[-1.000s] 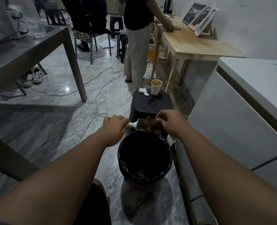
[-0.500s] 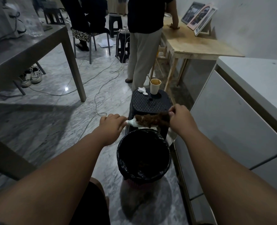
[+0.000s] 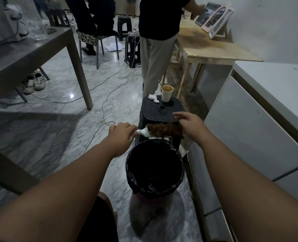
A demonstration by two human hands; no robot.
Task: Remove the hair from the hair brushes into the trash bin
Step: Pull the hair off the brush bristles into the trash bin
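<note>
**Fingers on the brush, hair above the bin**

Fingers of my left hand (image 3: pixel 121 134) are closed around the handle of the pale hair brush (image 3: pixel 143 132), which I hold level just above the far rim of the trash bin (image 3: pixel 153 187). A thick clump of brown hair (image 3: pixel 164 130) sits tangled on the brush head. My right hand (image 3: pixel 191 126) rests at the clump's right end, its fingers loosely spread and partly extended; whether they pinch any hair I cannot tell. The bin, lined with a black bag, stands on the marble floor (image 3: pixel 48 137). Just beyond it a black stool (image 3: pixel 155 110) carries a paper cup (image 3: pixel 167 93) and a crumpled tissue (image 3: pixel 153 98).
</note>
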